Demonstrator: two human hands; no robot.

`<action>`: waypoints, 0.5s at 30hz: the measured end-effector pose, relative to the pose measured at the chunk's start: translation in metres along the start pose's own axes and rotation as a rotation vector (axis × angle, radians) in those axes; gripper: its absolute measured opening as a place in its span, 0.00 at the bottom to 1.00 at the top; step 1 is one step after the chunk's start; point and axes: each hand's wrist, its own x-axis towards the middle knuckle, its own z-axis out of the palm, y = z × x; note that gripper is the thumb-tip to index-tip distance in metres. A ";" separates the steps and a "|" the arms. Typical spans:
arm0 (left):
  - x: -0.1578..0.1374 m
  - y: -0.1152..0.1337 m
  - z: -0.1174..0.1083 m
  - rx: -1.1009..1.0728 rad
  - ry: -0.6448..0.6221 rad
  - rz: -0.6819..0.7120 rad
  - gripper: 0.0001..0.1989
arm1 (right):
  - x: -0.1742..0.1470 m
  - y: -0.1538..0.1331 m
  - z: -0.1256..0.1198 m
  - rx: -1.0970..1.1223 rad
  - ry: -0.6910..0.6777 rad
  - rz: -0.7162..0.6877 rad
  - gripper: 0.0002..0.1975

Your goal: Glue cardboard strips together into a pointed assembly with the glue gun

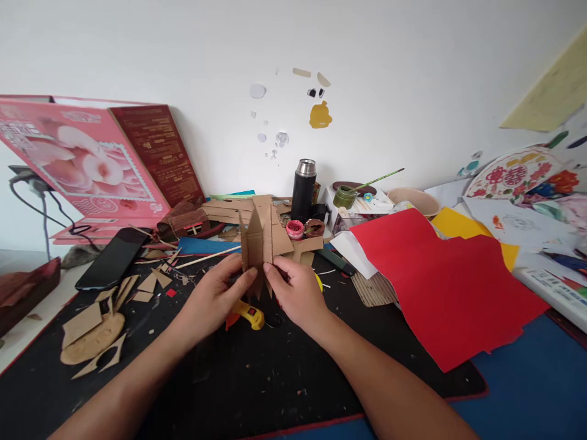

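Between my two hands a folded piece of cardboard (255,241) stands upright, with pointed tips along its top. My left hand (219,293) grips its left side, thumb in front and fingers behind. On the opposite side my right hand (296,290) pinches the edge with thumb and fingertips. Both hands are above the black mat (257,385). Just below them lies a yellow and orange tool (251,313), partly covered by my left hand; its kind is unclear.
Cardboard scraps (87,324) and a phone (112,260) lie at the left. Behind stand a black thermos (303,192) and a small pot of red paint (295,229). A large red sheet (449,287) covers the right side. A pink box (92,159) leans at back left.
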 end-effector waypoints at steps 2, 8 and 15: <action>0.000 0.000 0.000 0.027 -0.014 -0.015 0.18 | 0.000 -0.002 -0.001 -0.031 0.011 -0.019 0.19; 0.001 -0.005 -0.002 0.009 0.005 -0.080 0.17 | 0.000 -0.004 0.000 0.119 -0.060 0.049 0.15; 0.004 -0.006 -0.007 -0.213 -0.003 -0.148 0.26 | 0.003 -0.008 -0.006 0.386 -0.209 0.190 0.22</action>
